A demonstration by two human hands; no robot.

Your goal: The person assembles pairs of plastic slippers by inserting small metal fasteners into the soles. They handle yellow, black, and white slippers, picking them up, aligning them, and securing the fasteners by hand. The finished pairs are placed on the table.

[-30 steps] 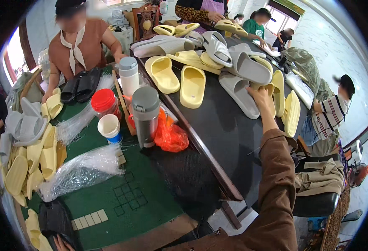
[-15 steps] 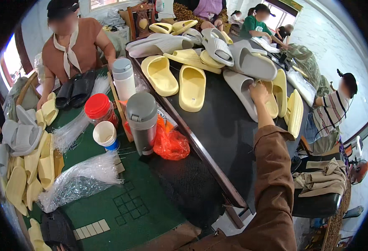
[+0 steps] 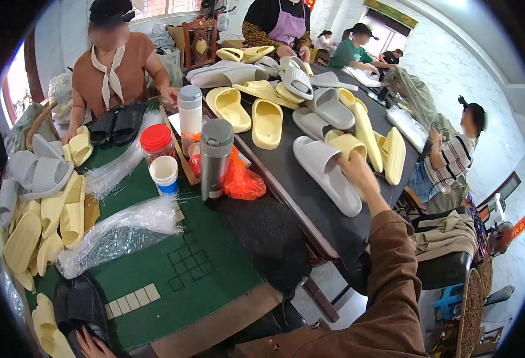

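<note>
Right hand is at the near slippers on the black counter. Key relation: gray slipper lies just left of the hand, long axis running far-left to near-right, roughly parallel to the forearm; yellow slipper sits right at the fingertips, on the far side of the hand and beside the gray one's far half. Right hand is clearly the nearer one to both; left hand is well apart, down at the lower left on the green counter. Right arm pose: brown sleeve comes up from the lower edge, arm reaching forward, back of the hand up, fingers bent in at the yellow slipper's near edge. Contact looks likely, but the thumb side is hidden, so can't tell whether it's gripping yellow, gray or both, or how far open it is. Left hand: fingers laid over the black slipper, partly cut off by the frame; can't tell if it's clamped on or only resting.
</note>
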